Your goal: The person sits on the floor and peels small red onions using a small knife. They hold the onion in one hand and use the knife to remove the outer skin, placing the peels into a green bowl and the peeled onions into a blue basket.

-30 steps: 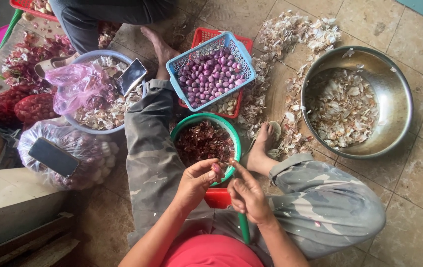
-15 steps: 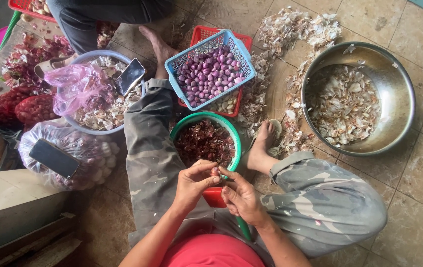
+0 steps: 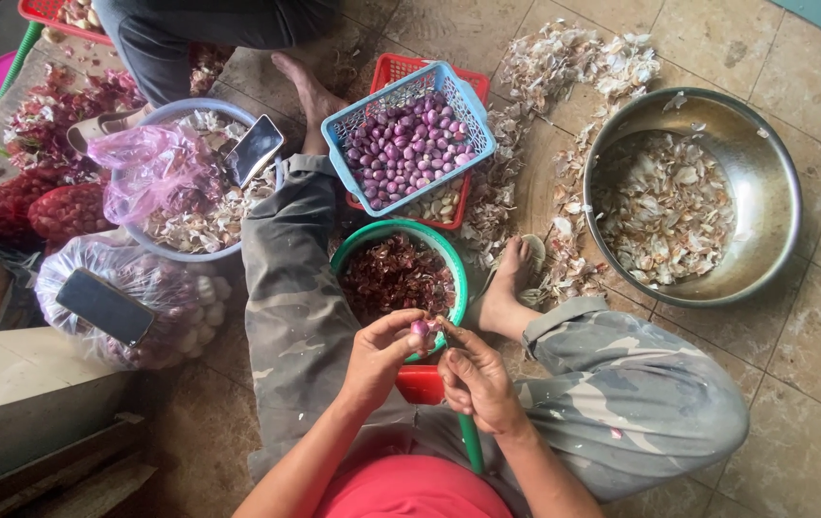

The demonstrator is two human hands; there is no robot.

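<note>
You sit on a tiled floor (image 3: pixel 813 384) strewn with papery peelings. In the head view, your left hand (image 3: pixel 380 357) pinches a small purple shallot (image 3: pixel 421 329) between thumb and fingertips, clamped on it. Your right hand (image 3: pixel 475 382) meets it from four o'clock, fingers closed together at the bulb's lower side; whether they hold a blade I cannot tell. The shallot sits between both hands, just over the near rim of the green bowl of red skins (image 3: pixel 399 273), at twelve o'clock from your grip. Its long axis is too small to judge. Farther at twelve, the blue basket of peeled shallots (image 3: pixel 408 139); at two o'clock, the steel basin of skins (image 3: pixel 693 197).
</note>
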